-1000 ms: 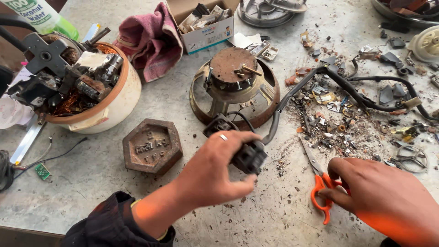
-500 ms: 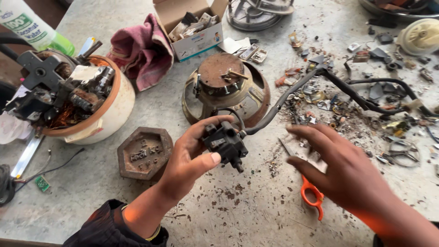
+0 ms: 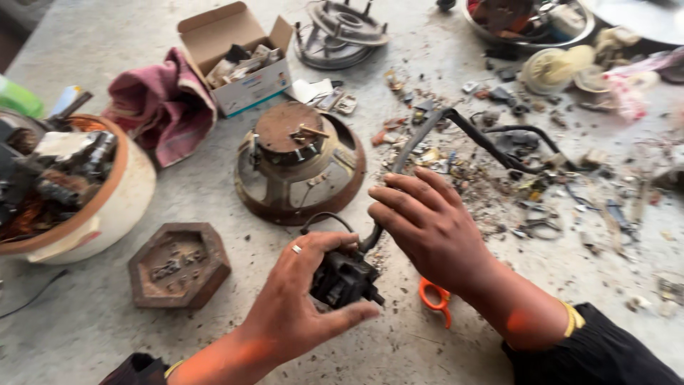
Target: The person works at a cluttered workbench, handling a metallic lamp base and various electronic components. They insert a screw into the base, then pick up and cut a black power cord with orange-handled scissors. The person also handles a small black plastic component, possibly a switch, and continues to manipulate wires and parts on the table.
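- Now both hands work on one part: the left hand (image 3: 299,306), a ring on one finger, grips a small black, blocky electrical component (image 3: 344,278) low in the centre of the frame, thumb and fingers pressed against its sides.
- A second ago the right hand (image 3: 431,228) lay on the orange-handled scissors (image 3: 434,297) at lower right; it has since left them on the table and come over the component, fingers curled at the thick black cable (image 3: 456,132) that runs from it toward the upper right.
- Whether the right fingers actually pinch the cable or only rest against it cannot be told, as the hand covers the contact.
- The component has been lifted off the grey, grit-strewn tabletop (image 3: 214,199) and drawn nearer the camera, suggesting the cutting tool is set aside for handwork on the part.
- Just above the hands sits a rusty round metal motor housing (image 3: 299,164); a brown hexagonal block (image 3: 178,264) lies at lower left, a white bowl of motor parts (image 3: 78,192) at far left, and an open cardboard box (image 3: 239,60) with a pink cloth (image 3: 164,103) at upper left.
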